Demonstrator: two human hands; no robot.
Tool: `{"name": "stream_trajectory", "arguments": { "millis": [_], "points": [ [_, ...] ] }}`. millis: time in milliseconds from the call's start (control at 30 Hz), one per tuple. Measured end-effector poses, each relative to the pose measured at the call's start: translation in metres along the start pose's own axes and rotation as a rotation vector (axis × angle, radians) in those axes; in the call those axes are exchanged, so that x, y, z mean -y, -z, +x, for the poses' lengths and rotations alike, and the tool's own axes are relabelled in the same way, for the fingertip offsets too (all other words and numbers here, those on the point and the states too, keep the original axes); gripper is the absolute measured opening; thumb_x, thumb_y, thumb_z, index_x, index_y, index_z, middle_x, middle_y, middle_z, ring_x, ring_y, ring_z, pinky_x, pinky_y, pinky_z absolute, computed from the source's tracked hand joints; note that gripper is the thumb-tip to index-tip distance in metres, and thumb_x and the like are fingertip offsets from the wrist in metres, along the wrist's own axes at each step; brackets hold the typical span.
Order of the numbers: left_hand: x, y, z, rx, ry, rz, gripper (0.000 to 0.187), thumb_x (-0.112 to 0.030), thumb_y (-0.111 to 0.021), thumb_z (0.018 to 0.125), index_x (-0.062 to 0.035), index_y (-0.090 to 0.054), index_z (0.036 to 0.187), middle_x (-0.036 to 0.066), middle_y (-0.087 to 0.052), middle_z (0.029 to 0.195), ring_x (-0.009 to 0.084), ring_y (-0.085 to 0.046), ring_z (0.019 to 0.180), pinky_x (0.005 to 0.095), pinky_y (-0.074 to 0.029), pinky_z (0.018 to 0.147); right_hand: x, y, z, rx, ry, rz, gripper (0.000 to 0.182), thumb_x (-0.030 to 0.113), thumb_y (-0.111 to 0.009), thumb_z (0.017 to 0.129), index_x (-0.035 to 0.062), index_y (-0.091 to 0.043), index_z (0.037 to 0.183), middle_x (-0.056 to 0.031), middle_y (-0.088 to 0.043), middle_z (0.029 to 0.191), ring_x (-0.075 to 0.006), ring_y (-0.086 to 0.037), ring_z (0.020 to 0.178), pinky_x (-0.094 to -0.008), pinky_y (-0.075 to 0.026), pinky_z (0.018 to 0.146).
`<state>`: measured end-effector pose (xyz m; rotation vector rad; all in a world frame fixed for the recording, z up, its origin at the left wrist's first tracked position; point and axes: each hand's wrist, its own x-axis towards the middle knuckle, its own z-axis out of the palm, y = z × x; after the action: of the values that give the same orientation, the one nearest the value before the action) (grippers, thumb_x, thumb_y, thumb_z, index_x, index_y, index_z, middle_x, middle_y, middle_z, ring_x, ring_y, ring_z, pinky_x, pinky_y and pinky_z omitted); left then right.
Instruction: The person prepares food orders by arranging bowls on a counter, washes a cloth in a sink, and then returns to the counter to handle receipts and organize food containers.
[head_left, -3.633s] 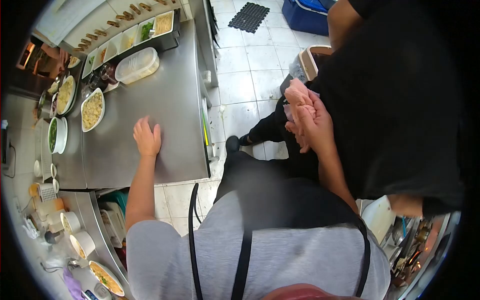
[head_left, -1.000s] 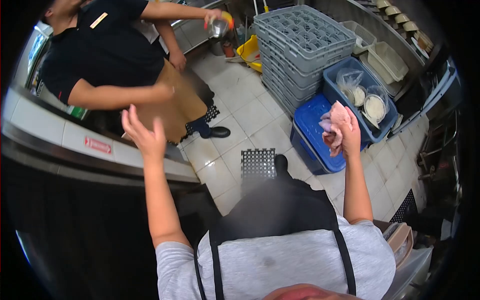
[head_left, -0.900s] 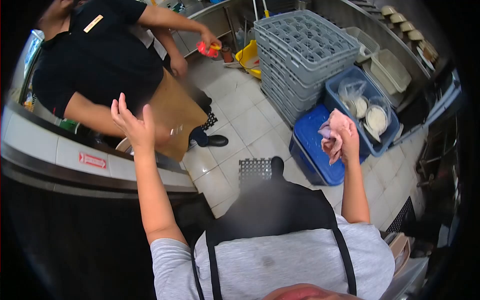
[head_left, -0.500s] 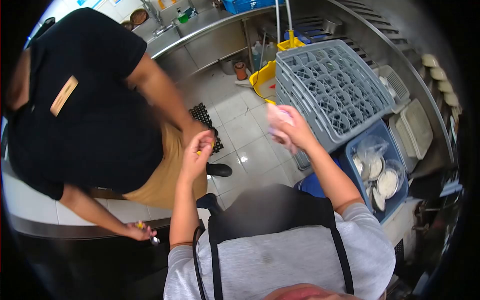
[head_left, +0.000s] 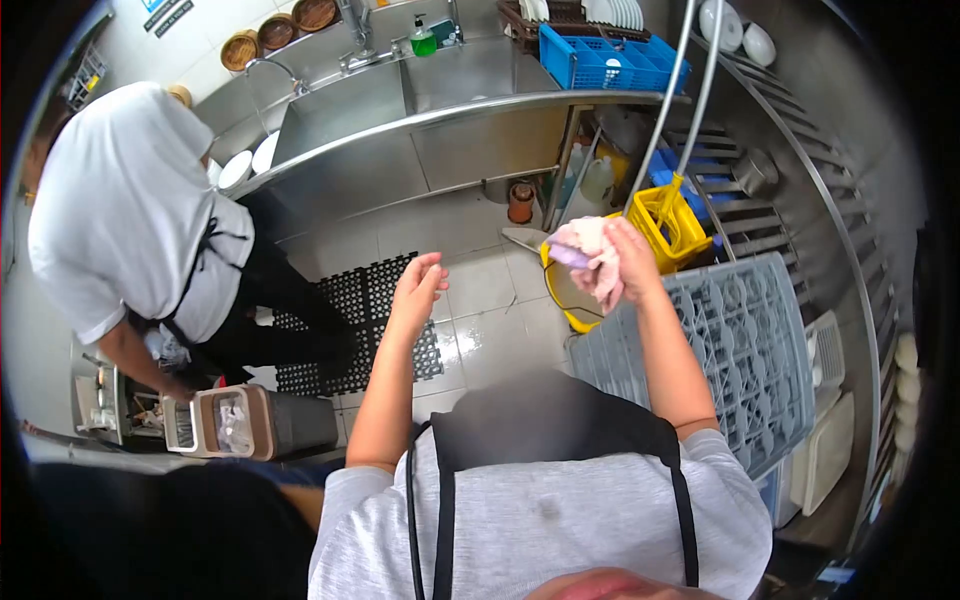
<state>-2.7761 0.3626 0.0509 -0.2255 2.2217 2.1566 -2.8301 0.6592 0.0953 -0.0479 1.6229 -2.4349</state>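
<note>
Pink cloth (head_left: 598, 262) sits bunched in my right hand (head_left: 632, 262), raised in front of me over the floor. It looks soft and crumpled, folded into uneven ridges, very pale on top and a deeper pink lower down, where a loose end hangs below my fingers. On the side away from my palm a lilac patch (head_left: 570, 256) shows, smoother than the rest; whether it is part of the cloth or a second piece tucked in, I can't tell. My grip on it is narrow, the fingers closed around its near side.

My left hand (head_left: 418, 293) is up too, well apart from the cloth, its fingers bent and loosely parted from the thumb. Behind it, on the tiles, lies a black perforated mat (head_left: 400, 340).

From my view, the cloth overlaps the rim of a yellow tub (head_left: 583, 324). Just to the right are a yellow mop wringer (head_left: 682, 232) and the grey glass rack (head_left: 735, 350). A steel double sink (head_left: 345, 115) runs along the far wall, and a co-worker in a white shirt (head_left: 140, 220) stands near its left end.
</note>
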Motion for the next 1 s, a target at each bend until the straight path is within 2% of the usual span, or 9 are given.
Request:
{"name": "stream_trajectory", "arguments": {
  "millis": [67, 233, 400, 533, 633, 800, 833, 933, 1000],
  "points": [
    [-0.011, -0.009, 0.049, 0.078, -0.008, 0.078, 0.031, -0.021, -0.043, 0.084, -0.0045, -0.043, 0.111, 0.005, -0.054, 0.093, 0.0093, -0.051, 0.076, 0.0219, -0.039, 0.065, 0.018, 0.01, 0.045, -0.029, 0.02, 0.042, 0.013, 0.016, -0.046, 0.083, 0.0053, -0.042, 0.089, -0.0123, -0.052, 0.07, -0.02, -0.052, 0.046, -0.0326, -0.046, 0.036],
    [-0.023, -0.015, 0.15, 0.317, -0.008, 0.111, 0.033, -0.019, -0.046, 0.082, -0.0044, -0.042, 0.112, 0.007, -0.053, 0.098, 0.0124, -0.051, 0.085, 0.0248, -0.038, 0.072, 0.041, 0.031, 0.206, -0.178, 0.211, -0.042, 0.033, 0.015, -0.052, 0.079, 0.0039, -0.039, 0.107, -0.0138, -0.052, 0.086, -0.0202, -0.056, 0.065, -0.0303, -0.048, 0.048],
    [-0.036, 0.006, 0.272, 0.154, -0.08, 0.008, 0.031, -0.012, -0.044, 0.082, -0.0027, -0.042, 0.112, 0.008, -0.052, 0.098, 0.0127, -0.051, 0.085, 0.0246, -0.04, 0.073, 0.052, 0.006, 0.415, 0.057, 0.098, 0.091, 0.032, 0.017, -0.048, 0.08, 0.0045, -0.04, 0.109, -0.0158, -0.052, 0.079, -0.026, -0.054, 0.054, -0.0357, -0.046, 0.043],
    [-0.054, 0.045, 0.368, -0.092, -0.054, -0.001, 0.031, -0.013, -0.043, 0.083, -0.0007, -0.042, 0.111, 0.008, -0.053, 0.096, 0.0128, -0.052, 0.083, 0.0242, -0.04, 0.072, 0.017, -0.008, 0.613, 0.115, -0.035, 0.065, 0.025, 0.013, -0.048, 0.076, 0.0022, -0.051, 0.098, -0.0113, -0.054, 0.081, -0.0208, -0.053, 0.065, -0.0318, -0.046, 0.051],
    [-0.068, 0.07, 0.418, -0.311, -0.047, -0.002, 0.03, -0.015, -0.043, 0.084, -0.0003, -0.043, 0.11, 0.009, -0.054, 0.092, 0.0136, -0.053, 0.08, 0.0249, -0.041, 0.07, -0.033, -0.017, 0.752, 0.019, 0.023, -0.226, 0.026, 0.022, -0.046, 0.081, 0.0052, -0.048, 0.1, -0.0145, -0.054, 0.079, -0.0254, -0.053, 0.059, -0.0357, -0.045, 0.043],
    [-0.077, 0.102, 0.456, -0.601, 0.04, -0.025, 0.024, -0.012, -0.044, 0.083, -0.0004, -0.046, 0.104, 0.009, -0.055, 0.089, 0.0138, -0.054, 0.077, 0.0237, -0.041, 0.066, -0.089, -0.055, 0.868, -0.093, -0.432, 0.364, 0.024, 0.019, -0.038, 0.085, -0.0007, -0.049, 0.092, -0.0127, -0.055, 0.082, -0.0241, -0.051, 0.082, -0.0356, -0.044, 0.073],
    [-0.075, 0.108, 0.463, -0.616, 0.045, -0.039, 0.023, -0.012, -0.044, 0.083, -0.0005, -0.046, 0.103, 0.009, -0.055, 0.088, 0.0137, -0.054, 0.076, 0.0236, -0.041, 0.066, -0.1, -0.058, 0.888, -0.032, -0.479, 0.446, 0.023, 0.021, -0.038, 0.084, 0.0011, -0.05, 0.082, -0.0124, -0.054, 0.076, -0.0248, -0.053, 0.074, -0.0356, -0.046, 0.068],
    [-0.072, 0.127, 0.495, -0.644, 0.07, -0.061, 0.023, -0.012, -0.044, 0.084, -0.0009, -0.047, 0.103, 0.008, -0.056, 0.086, 0.0142, -0.055, 0.074, 0.0241, -0.042, 0.066, -0.116, -0.052, 0.975, -0.002, -0.358, 0.429, 0.022, 0.023, -0.039, 0.082, 0.0037, -0.051, 0.082, -0.0122, -0.054, 0.072, -0.0247, -0.053, 0.066, -0.0351, -0.047, 0.063],
    [-0.087, 0.126, 0.539, -0.593, 0.132, 0.016, 0.025, -0.014, -0.045, 0.083, 0.0, -0.047, 0.104, 0.008, -0.056, 0.085, 0.0145, -0.055, 0.074, 0.0252, -0.041, 0.066, -0.06, -0.077, 0.957, -0.003, -0.133, 0.033, 0.023, 0.023, -0.04, 0.08, 0.0046, -0.052, 0.087, -0.0135, -0.055, 0.073, -0.0246, -0.054, 0.063, -0.0349, -0.047, 0.06]
  ]
}}
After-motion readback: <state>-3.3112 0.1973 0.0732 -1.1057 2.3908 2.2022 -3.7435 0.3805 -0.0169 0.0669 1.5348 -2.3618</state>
